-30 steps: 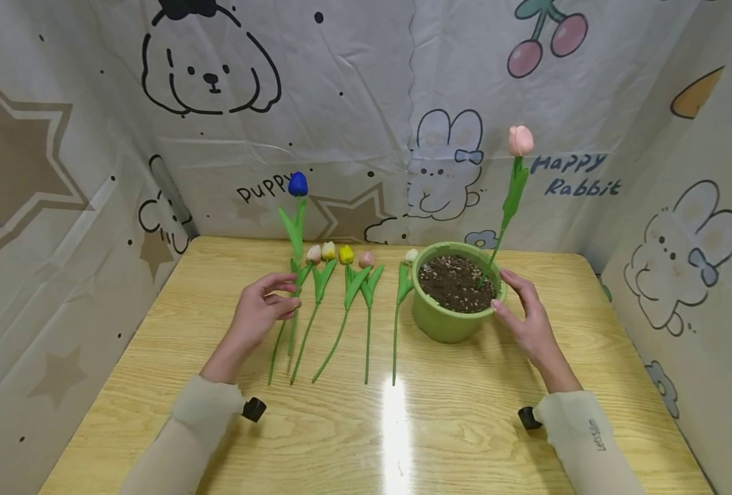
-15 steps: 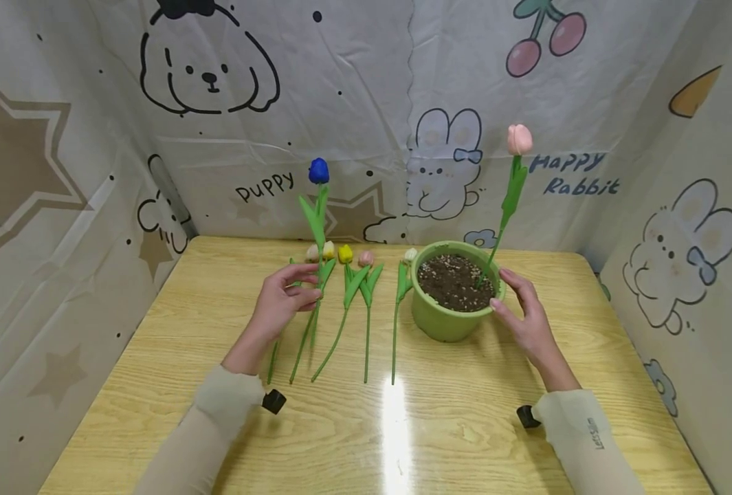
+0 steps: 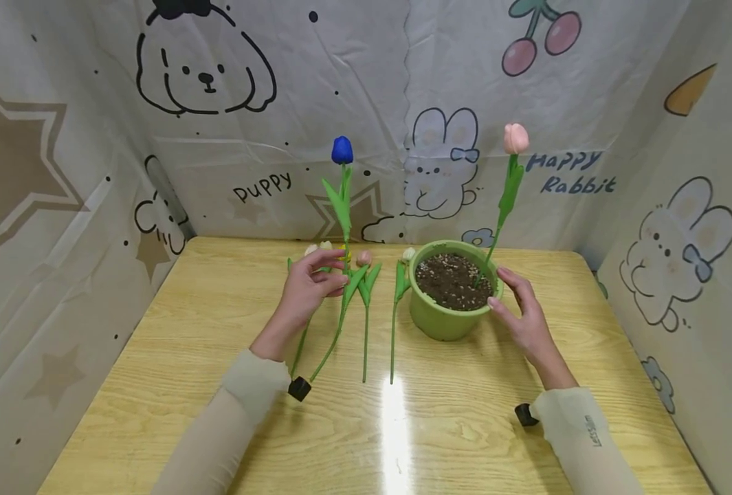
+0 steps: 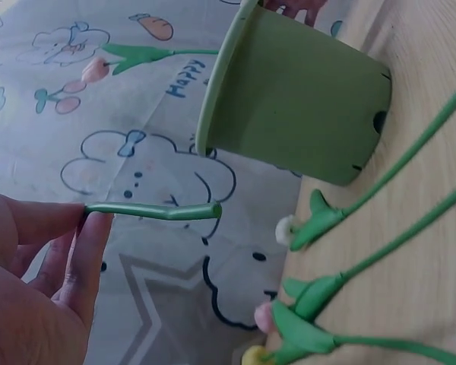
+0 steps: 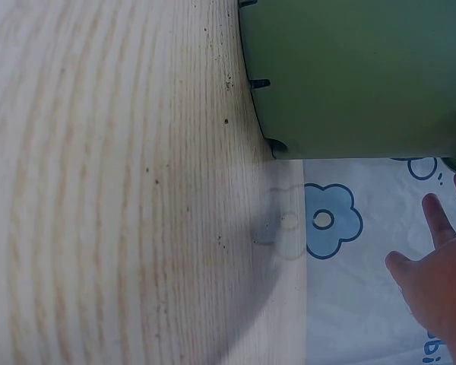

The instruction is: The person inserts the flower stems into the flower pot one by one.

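Blue tulip (image 3: 342, 150): upright above the surface (image 3: 464, 426), stem (image 4: 156, 212) pinched by the left hand (image 3: 306, 289). Likely light, with a springy stem (probably plastic); grip below the leaves (image 3: 341, 207). The right hand (image 3: 526, 316) touches the green pot (image 3: 442, 324), fingers (image 5: 438, 220) uncurled.

You're in a small screened-off nook, the building itself unclear. Cartoon-printed fabric (image 3: 353, 62) encloses your wood-grain table (image 3: 464, 426) on 3 sides: frame left, top and right.

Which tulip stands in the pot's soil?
The pink tulip rising from the green pot; the left hand holds the blue tulip, and the other tulips lie on the table.
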`<state>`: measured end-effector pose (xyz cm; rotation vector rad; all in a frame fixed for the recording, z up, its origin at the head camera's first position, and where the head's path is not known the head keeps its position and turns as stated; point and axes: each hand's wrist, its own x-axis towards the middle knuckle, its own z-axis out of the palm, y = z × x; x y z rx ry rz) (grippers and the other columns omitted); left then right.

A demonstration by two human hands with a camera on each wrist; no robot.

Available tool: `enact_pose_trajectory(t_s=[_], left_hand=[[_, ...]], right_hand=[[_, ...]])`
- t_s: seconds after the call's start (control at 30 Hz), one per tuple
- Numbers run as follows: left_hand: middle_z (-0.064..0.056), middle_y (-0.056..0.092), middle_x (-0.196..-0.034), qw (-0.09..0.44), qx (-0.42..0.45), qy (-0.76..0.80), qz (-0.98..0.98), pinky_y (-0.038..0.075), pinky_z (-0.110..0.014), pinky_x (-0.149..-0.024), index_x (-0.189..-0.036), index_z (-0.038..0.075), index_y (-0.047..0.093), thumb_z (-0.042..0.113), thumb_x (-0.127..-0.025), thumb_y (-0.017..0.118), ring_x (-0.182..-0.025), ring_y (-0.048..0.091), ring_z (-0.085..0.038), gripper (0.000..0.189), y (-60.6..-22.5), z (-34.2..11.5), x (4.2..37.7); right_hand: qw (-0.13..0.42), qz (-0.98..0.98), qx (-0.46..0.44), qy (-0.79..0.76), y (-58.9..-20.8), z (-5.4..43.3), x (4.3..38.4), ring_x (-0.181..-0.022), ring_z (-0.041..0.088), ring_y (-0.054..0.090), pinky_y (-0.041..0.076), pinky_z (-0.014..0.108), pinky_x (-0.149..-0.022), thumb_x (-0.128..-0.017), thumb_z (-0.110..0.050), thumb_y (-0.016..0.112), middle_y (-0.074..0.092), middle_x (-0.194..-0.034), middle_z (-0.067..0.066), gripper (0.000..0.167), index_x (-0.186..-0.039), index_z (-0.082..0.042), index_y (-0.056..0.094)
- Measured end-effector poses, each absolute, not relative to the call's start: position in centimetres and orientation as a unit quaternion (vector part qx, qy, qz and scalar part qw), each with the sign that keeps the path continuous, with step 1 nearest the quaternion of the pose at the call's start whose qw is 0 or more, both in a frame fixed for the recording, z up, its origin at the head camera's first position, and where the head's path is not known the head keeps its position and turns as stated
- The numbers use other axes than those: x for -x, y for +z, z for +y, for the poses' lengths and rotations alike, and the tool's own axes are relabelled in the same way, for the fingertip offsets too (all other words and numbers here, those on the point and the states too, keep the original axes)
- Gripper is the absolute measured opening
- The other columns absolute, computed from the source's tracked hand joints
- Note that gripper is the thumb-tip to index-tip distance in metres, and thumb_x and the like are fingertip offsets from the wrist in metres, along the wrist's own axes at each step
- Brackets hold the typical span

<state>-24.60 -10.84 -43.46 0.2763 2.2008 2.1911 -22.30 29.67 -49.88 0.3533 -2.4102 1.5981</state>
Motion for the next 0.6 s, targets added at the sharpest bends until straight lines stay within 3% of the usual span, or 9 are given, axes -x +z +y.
enact_pose_trajectory(t_s=[0.2, 0.43, 0.6], left_hand=[[-0.019, 0.063, -0.118, 0.006, -0.117, 0.704, 0.701, 0.064, -0.026, -0.074, -0.137, -0.001, 0.061, -0.005, -0.094, 0.071, -0.082, 0.069, -0.012, 0.044, -42.8, -9.3, 25.3], [-0.008, 0.065, -0.112, 0.001, -0.133, 0.716, 0.686, 0.064, -0.027, -0.076, -0.136, 0.001, 0.063, -0.004, -0.094, 0.071, -0.089, 0.07, -0.021, 0.043, -42.2, -7.8, 26.2], [-0.007, 0.066, -0.11, -0.003, -0.145, 0.727, 0.672, 0.064, -0.028, -0.075, -0.135, 0.0, 0.063, -0.005, -0.093, 0.072, -0.091, 0.071, -0.03, 0.043, -41.9, -6.3, 26.8]], right_hand=[[0.114, -0.821, -0.12, 0.547, -50.0, 29.5, 22.4, -0.155, 0.041, 0.024, 0.012, 0.061, -0.129, -0.101, -0.007, 0.063, 0.031, -0.166, 0.018, 0.064, -0.16, -0.008, 0.037], [0.115, -0.822, -0.12, 0.545, -50.0, 29.6, 22.3, -0.155, 0.041, 0.022, 0.011, 0.062, -0.128, -0.103, -0.007, 0.062, 0.031, -0.165, 0.018, 0.063, -0.16, -0.008, 0.036], [0.113, -0.823, -0.121, 0.544, -50.1, 29.7, 22.3, -0.155, 0.041, 0.023, 0.011, 0.062, -0.128, -0.103, -0.008, 0.062, 0.031, -0.165, 0.018, 0.063, -0.16, -0.009, 0.036]])
